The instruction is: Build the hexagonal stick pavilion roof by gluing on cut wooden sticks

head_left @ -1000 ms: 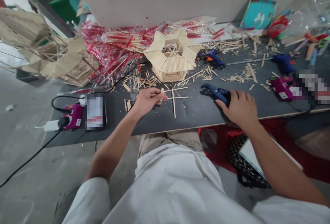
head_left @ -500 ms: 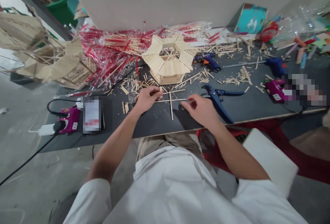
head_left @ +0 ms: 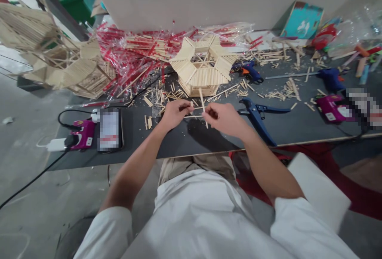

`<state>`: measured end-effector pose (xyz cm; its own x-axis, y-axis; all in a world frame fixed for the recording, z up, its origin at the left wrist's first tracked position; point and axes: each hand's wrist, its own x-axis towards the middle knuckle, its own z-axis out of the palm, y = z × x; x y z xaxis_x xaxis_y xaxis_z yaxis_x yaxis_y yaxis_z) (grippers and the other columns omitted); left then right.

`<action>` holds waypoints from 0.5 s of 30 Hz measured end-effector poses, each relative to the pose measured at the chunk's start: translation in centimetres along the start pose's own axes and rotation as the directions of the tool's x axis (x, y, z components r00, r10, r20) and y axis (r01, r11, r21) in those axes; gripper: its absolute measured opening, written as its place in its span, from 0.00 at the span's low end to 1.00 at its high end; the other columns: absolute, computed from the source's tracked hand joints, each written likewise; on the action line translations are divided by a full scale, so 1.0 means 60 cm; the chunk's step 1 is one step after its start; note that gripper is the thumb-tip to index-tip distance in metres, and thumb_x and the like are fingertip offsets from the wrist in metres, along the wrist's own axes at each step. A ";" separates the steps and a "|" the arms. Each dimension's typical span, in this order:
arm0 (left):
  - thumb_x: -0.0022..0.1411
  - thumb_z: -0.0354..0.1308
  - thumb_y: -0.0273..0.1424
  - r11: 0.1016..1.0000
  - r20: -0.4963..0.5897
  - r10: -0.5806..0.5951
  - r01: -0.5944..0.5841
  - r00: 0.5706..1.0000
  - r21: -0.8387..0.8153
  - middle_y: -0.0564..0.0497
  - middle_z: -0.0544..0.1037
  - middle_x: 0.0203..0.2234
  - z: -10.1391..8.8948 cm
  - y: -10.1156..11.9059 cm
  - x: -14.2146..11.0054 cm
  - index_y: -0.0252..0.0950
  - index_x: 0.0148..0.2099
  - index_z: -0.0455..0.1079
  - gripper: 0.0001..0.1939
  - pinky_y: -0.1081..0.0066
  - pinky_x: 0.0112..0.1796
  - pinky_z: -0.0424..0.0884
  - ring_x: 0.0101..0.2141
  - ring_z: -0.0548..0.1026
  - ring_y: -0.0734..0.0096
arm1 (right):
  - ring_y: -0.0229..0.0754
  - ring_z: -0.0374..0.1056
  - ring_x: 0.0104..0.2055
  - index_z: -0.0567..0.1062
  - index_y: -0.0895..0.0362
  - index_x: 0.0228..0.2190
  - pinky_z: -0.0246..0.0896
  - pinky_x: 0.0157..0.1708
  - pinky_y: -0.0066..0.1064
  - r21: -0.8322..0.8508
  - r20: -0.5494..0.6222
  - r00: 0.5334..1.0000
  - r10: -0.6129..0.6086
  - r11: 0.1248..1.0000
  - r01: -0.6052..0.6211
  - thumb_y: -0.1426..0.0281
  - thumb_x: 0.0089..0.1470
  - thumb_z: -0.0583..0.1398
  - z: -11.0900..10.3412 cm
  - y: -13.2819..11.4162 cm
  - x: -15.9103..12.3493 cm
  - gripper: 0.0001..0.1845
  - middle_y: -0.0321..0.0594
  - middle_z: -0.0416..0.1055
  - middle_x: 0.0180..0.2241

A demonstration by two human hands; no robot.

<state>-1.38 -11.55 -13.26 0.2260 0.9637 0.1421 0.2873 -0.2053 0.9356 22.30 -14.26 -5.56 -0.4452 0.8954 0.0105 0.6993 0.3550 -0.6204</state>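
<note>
My right hand (head_left: 222, 116) is closed on a thin wooden stick (head_left: 202, 98), lifted at a tilt over the table. Close by on the left, my left hand (head_left: 176, 112) pinches a short piece of wooden stick (head_left: 191, 104) between thumb and fingertips. Below the hands, another wooden stick (head_left: 193, 116) lies crosswise on the dark table top. Just beyond them stands a star-shaped model (head_left: 203, 76) built of wooden sticks, with an open middle.
Blue cutters (head_left: 258, 115) lie right of my right hand. Farther back are two blue glue guns (head_left: 251, 71), (head_left: 331, 79) and scattered stick offcuts. A phone (head_left: 110, 129) and a purple power strip (head_left: 82, 133) sit at left. Red-and-clear plastic packets (head_left: 131, 52) cover the back.
My right hand has moved left and picked the stick up off the table. My left hand keeps its pinch. The whole view has shifted slightly.
</note>
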 end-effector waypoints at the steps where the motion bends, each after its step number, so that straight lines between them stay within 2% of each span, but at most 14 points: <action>1: 0.65 0.68 0.39 1.000 -0.006 0.002 -0.002 1.000 -0.006 0.48 0.85 0.33 0.001 -0.002 0.001 0.35 0.41 0.80 0.11 0.70 0.39 0.73 0.35 0.82 0.66 | 0.39 0.69 0.29 0.74 0.54 0.34 0.59 0.37 0.30 0.026 -0.071 0.996 -0.046 0.999 0.048 0.62 0.69 0.58 -0.006 -0.001 0.010 0.12 0.36 0.77 0.28; 3: 0.65 0.68 0.39 1.000 -0.014 0.008 -0.009 1.000 -0.005 0.47 0.85 0.35 0.001 -0.005 0.002 0.35 0.42 0.80 0.12 0.70 0.41 0.74 0.37 0.83 0.65 | 0.40 0.69 0.31 0.74 0.55 0.37 0.60 0.39 0.31 0.028 -0.149 0.982 -0.117 0.992 0.123 0.62 0.70 0.57 -0.009 0.001 0.035 0.12 0.38 0.76 0.30; 7: 0.65 0.69 0.38 0.999 -0.015 0.017 -0.017 1.000 0.047 0.47 0.86 0.35 -0.003 0.001 0.000 0.35 0.40 0.81 0.11 0.69 0.43 0.73 0.38 0.83 0.64 | 0.42 0.68 0.36 0.74 0.55 0.36 0.59 0.42 0.33 0.014 -0.061 0.976 -0.208 0.978 0.210 0.63 0.70 0.55 0.011 0.012 0.074 0.13 0.41 0.75 0.33; 10: 0.66 0.69 0.38 0.997 -0.023 0.013 -0.011 1.000 0.081 0.48 0.86 0.35 -0.006 0.008 -0.003 0.36 0.41 0.82 0.10 0.70 0.41 0.72 0.38 0.83 0.64 | 0.43 0.67 0.36 0.75 0.56 0.36 0.58 0.41 0.33 0.022 -0.014 0.972 -0.236 0.971 0.236 0.62 0.71 0.55 0.028 0.019 0.080 0.15 0.41 0.74 0.33; 15: 0.67 0.69 0.36 0.988 0.025 0.043 -0.047 0.999 0.148 0.49 0.86 0.35 -0.009 0.006 -0.006 0.36 0.41 0.82 0.08 0.70 0.42 0.72 0.38 0.84 0.65 | 0.43 0.71 0.39 0.79 0.57 0.38 0.59 0.43 0.33 0.100 -0.027 0.963 -0.268 0.958 0.270 0.65 0.71 0.56 0.039 0.029 0.073 0.13 0.42 0.78 0.36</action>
<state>-1.86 -11.87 -12.79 0.2615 0.9493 0.1743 0.4113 -0.2729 0.8697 20.26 -10.35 -8.46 -0.6016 0.7740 0.1975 0.4935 0.5546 -0.6700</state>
